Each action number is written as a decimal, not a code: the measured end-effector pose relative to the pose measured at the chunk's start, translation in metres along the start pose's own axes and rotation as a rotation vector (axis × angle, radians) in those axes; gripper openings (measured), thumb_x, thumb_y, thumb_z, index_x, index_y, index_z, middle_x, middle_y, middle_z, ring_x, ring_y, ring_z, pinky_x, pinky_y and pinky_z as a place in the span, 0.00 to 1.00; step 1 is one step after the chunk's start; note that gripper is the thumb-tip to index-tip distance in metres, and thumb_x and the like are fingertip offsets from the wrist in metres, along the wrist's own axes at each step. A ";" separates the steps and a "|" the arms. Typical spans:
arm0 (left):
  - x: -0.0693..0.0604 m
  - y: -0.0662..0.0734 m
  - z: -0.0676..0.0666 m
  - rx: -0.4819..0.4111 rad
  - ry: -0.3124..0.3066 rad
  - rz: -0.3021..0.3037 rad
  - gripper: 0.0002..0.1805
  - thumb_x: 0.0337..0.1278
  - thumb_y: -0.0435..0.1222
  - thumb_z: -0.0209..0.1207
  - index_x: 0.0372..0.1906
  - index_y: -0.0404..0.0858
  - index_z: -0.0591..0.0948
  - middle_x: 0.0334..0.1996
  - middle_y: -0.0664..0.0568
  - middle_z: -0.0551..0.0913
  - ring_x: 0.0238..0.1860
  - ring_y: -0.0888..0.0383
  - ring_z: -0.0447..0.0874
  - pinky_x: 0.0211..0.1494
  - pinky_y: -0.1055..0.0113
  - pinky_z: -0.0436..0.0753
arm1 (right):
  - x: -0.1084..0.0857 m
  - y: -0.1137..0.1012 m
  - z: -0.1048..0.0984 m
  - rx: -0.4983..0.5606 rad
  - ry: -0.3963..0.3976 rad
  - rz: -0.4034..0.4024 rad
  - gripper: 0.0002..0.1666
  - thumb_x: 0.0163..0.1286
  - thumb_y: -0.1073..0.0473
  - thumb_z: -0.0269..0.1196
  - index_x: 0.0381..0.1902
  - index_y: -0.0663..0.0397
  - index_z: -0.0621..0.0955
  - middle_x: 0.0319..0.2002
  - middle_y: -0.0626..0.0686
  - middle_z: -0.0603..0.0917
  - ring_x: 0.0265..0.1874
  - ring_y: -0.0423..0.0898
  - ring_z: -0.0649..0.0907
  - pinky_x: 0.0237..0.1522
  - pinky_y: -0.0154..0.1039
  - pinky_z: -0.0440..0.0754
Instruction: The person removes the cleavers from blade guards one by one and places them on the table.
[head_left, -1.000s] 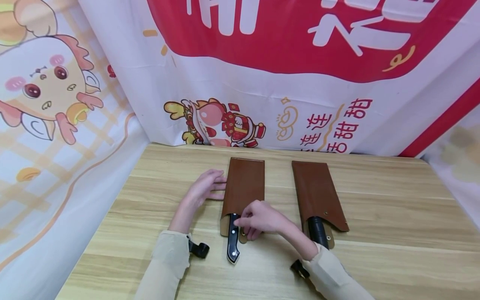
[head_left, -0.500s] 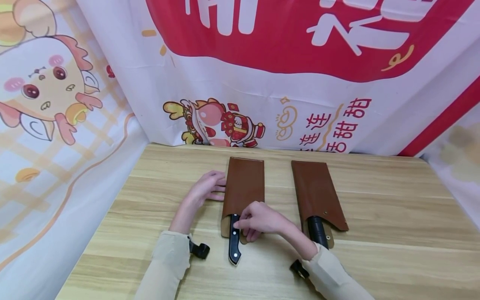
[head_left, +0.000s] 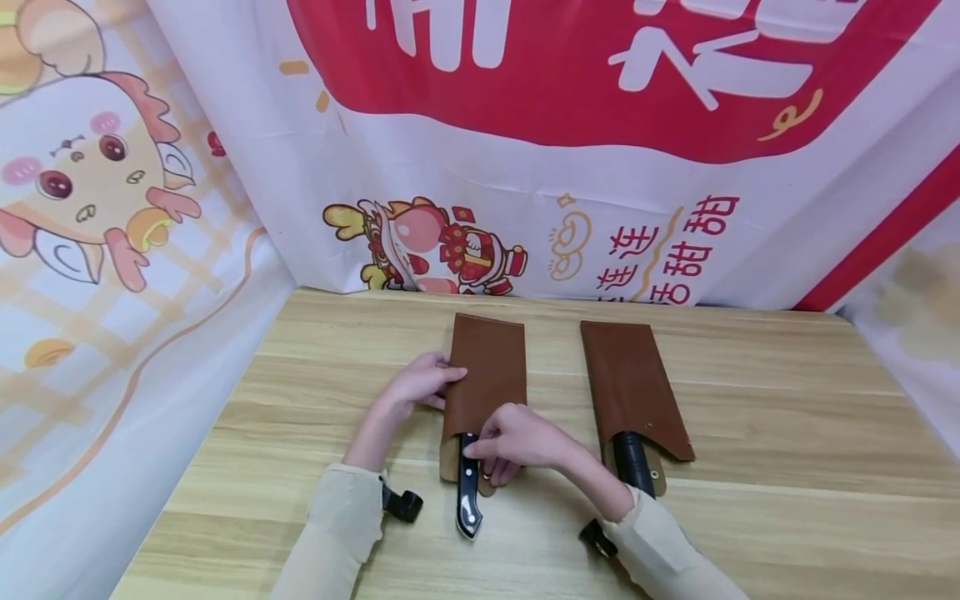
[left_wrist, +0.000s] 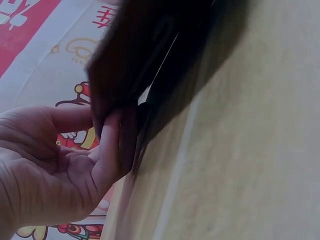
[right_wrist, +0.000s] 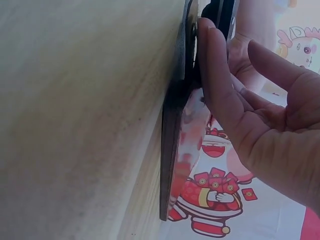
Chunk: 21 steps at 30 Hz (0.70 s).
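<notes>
A brown leather knife sheath (head_left: 491, 358) lies on the table, with a black riveted knife handle (head_left: 468, 492) sticking out of its near end. The blade is hidden inside. My left hand (head_left: 420, 383) grips the sheath's left edge, thumb on top and fingers underneath; the left wrist view shows this edge raised off the wood. At the sheath's mouth is my right hand (head_left: 521, 437), its fingers touching the snap flap (right_wrist: 191, 37) beside the handle. In the right wrist view its thumb (right_wrist: 272, 62) stands apart from the fingers, which are fairly straight.
To the right lies a second brown sheath (head_left: 633, 375) with a ridged black handle (head_left: 632, 462) in its opening. Both rest on a wooden table (head_left: 787, 500). A printed cloth (head_left: 570, 175) hangs behind the table's far edge, and another patterned cloth (head_left: 112, 275) is at the left.
My left hand has gone from lying beside the sheath to gripping its left edge, the thumb now on top. The sheath's mouth and knife handle have shifted slightly nearer. My right hand stays almost still.
</notes>
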<state>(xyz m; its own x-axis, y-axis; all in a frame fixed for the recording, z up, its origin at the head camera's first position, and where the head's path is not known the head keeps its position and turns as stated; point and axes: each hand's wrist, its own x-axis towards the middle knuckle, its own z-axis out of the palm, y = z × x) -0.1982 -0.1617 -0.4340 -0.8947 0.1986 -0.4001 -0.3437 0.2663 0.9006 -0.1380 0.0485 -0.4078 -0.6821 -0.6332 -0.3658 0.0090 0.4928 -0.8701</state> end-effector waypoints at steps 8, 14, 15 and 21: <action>-0.002 0.006 -0.001 -0.092 0.036 0.034 0.17 0.74 0.32 0.57 0.59 0.26 0.73 0.43 0.40 0.86 0.37 0.55 0.87 0.34 0.63 0.87 | -0.003 -0.003 -0.002 0.006 0.025 -0.020 0.16 0.73 0.58 0.68 0.28 0.64 0.86 0.22 0.59 0.86 0.21 0.53 0.88 0.26 0.45 0.89; -0.007 0.017 -0.007 -0.199 0.116 0.061 0.16 0.72 0.29 0.58 0.58 0.26 0.71 0.40 0.42 0.83 0.32 0.56 0.85 0.30 0.67 0.85 | -0.003 -0.005 -0.006 0.037 0.089 -0.055 0.13 0.73 0.60 0.68 0.31 0.65 0.86 0.23 0.57 0.86 0.21 0.53 0.88 0.27 0.46 0.89; -0.008 0.018 -0.008 -0.216 0.136 0.060 0.17 0.71 0.29 0.58 0.58 0.26 0.71 0.39 0.43 0.83 0.32 0.56 0.85 0.30 0.68 0.85 | -0.003 -0.005 -0.007 0.046 0.099 -0.059 0.12 0.73 0.60 0.68 0.32 0.65 0.85 0.24 0.57 0.86 0.21 0.53 0.88 0.27 0.46 0.89; -0.009 0.021 -0.018 -0.331 0.203 0.071 0.16 0.73 0.29 0.57 0.59 0.28 0.71 0.34 0.51 0.82 0.32 0.59 0.83 0.29 0.70 0.82 | -0.003 -0.006 -0.011 0.074 0.153 -0.055 0.12 0.73 0.60 0.68 0.37 0.66 0.83 0.26 0.54 0.85 0.22 0.48 0.86 0.28 0.45 0.89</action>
<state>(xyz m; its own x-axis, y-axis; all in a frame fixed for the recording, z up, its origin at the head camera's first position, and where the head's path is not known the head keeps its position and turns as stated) -0.2025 -0.1752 -0.4084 -0.9465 0.0065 -0.3227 -0.3224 -0.0668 0.9442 -0.1441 0.0537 -0.3977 -0.7863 -0.5571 -0.2672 0.0182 0.4114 -0.9113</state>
